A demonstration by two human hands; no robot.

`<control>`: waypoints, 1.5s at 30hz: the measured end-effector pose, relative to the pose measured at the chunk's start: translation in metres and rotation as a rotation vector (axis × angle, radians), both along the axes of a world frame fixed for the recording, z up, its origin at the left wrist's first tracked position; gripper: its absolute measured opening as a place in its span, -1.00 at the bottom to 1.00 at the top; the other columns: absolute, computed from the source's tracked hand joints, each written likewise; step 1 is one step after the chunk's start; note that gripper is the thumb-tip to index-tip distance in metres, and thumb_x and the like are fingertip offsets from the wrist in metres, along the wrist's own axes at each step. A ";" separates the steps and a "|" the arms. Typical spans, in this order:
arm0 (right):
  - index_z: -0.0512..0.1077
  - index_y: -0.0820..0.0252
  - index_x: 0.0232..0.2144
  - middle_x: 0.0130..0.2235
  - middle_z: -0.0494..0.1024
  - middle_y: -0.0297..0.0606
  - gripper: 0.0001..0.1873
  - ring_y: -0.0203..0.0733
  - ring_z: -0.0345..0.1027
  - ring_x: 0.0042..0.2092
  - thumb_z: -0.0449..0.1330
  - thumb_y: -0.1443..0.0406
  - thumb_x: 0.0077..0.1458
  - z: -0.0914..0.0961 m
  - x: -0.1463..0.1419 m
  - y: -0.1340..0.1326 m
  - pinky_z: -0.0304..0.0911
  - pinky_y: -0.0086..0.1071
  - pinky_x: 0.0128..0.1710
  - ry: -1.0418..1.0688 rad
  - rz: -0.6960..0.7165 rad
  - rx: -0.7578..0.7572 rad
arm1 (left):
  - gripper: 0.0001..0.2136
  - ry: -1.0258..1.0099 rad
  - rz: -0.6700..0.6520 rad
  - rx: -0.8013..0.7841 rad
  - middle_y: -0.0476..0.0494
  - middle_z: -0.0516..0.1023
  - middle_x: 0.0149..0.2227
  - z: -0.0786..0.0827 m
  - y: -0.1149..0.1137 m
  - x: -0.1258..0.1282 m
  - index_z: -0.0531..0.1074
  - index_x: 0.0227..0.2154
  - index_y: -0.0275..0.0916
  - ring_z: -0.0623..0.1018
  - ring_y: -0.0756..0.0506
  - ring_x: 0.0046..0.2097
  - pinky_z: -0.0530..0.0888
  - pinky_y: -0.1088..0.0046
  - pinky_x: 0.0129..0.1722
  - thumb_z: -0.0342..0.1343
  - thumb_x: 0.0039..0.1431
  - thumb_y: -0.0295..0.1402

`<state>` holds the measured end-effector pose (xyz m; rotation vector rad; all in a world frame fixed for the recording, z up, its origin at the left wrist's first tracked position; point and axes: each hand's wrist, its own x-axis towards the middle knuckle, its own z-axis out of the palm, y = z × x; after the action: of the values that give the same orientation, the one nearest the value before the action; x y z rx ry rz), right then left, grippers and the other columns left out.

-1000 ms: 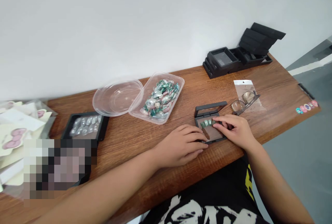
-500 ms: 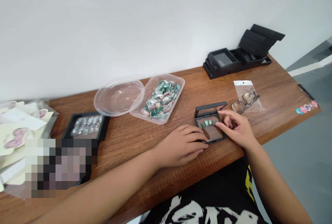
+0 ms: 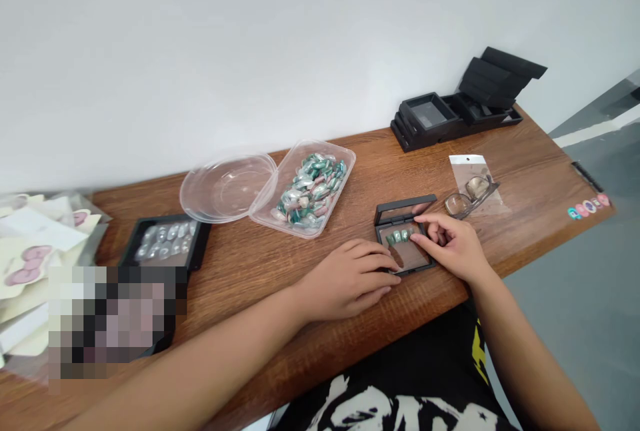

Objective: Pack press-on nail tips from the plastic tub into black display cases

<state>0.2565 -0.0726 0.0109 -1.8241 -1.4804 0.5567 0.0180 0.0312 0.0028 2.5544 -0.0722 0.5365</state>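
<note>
Wooden table (image 3: 240, 264) carries the work. A small black display box (image 3: 406, 234) sits open near its front edge, with a short row of green press-on nails (image 3: 400, 236) stuck across its inner pad. The left hand (image 3: 350, 278) lies flat and open, fingers spread, fingertips against the box's near-left corner. The right hand (image 3: 450, 244) is loosely curled, its forefinger and thumb meeting at the right end of the nail row; whether they pinch a nail cannot be told.

Surroundings: eyeglasses (image 3: 467, 196) lie on a clear zip bag (image 3: 470, 166) just behind the right hand. A clear tub of loose nails (image 3: 310, 190) and its round lid (image 3: 227, 186) stand further left, well apart from the box. A black tray of pale nails (image 3: 165, 243) sits at left beside paper cards (image 3: 30, 251). Stacked black boxes (image 3: 455, 108) rest at the far wall.

Against half a second ago, the right hand's fingers have drawn closer onto the nail row; the left hand and the box are unchanged.

A pixelated patch hides part of the lower-left table, and the cards are cut off by the picture's edge.
</note>
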 end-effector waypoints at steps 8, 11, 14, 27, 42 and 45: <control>0.57 0.14 -0.19 -0.57 0.37 -0.46 -0.76 -0.36 0.18 -0.57 0.29 0.15 0.15 -0.001 -0.001 0.001 0.15 -0.46 -0.51 -0.078 -0.012 0.005 | -0.80 0.016 0.001 0.010 -0.10 0.62 0.00 -0.001 0.000 -0.001 0.53 -0.04 -0.16 0.49 -0.12 0.12 0.38 0.31 0.13 0.07 0.36 -0.39; 0.58 0.13 -0.19 -0.57 0.37 -0.46 -0.76 -0.36 0.17 -0.58 0.30 0.15 0.14 -0.002 -0.001 0.001 0.13 -0.46 -0.52 -0.114 -0.011 -0.001 | -0.79 0.007 0.000 0.018 -0.11 0.62 0.00 -0.001 0.000 -0.001 0.52 -0.03 -0.18 0.50 -0.13 0.12 0.38 0.31 0.13 0.05 0.38 -0.39; 0.58 0.15 -0.19 -0.57 0.38 -0.46 -0.76 -0.35 0.18 -0.58 0.30 0.15 0.14 -0.002 0.000 0.001 0.13 -0.45 -0.51 -0.121 -0.003 -0.001 | -0.78 -0.001 0.002 0.030 -0.13 0.61 0.02 -0.001 -0.001 -0.001 0.51 0.00 -0.19 0.50 -0.13 0.12 0.38 0.30 0.14 0.03 0.39 -0.38; 0.60 0.17 -0.17 -0.53 0.42 -0.42 -0.74 -0.33 0.21 -0.54 0.32 0.16 0.14 0.002 0.001 0.000 0.17 -0.42 -0.48 -0.106 0.085 0.030 | -0.77 -0.020 0.031 0.043 -0.10 0.61 0.05 0.000 -0.002 -0.001 0.50 0.00 -0.20 0.49 -0.15 0.13 0.37 0.29 0.15 -0.01 0.43 -0.36; 0.60 0.16 -0.27 -0.53 0.42 -0.41 -0.84 -0.33 0.23 -0.51 0.32 0.20 0.16 0.002 0.001 -0.002 0.19 -0.43 -0.41 -0.201 0.151 0.111 | -0.77 0.008 0.030 0.025 -0.08 0.62 0.03 0.000 -0.002 0.000 0.51 -0.02 -0.17 0.50 -0.13 0.13 0.37 0.31 0.14 -0.02 0.44 -0.35; 0.59 0.15 -0.29 -0.54 0.42 -0.41 -0.85 -0.32 0.24 -0.50 0.32 0.20 0.14 0.003 0.002 -0.002 0.18 -0.43 -0.42 -0.198 0.161 0.091 | -0.78 -0.002 0.022 0.034 -0.08 0.62 0.02 -0.001 -0.002 -0.001 0.52 -0.02 -0.17 0.49 -0.13 0.13 0.36 0.31 0.13 -0.01 0.43 -0.36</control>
<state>0.2585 -0.0749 0.0135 -1.7389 -1.7679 0.3867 0.0175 0.0296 0.0018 2.5903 -0.0542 0.5504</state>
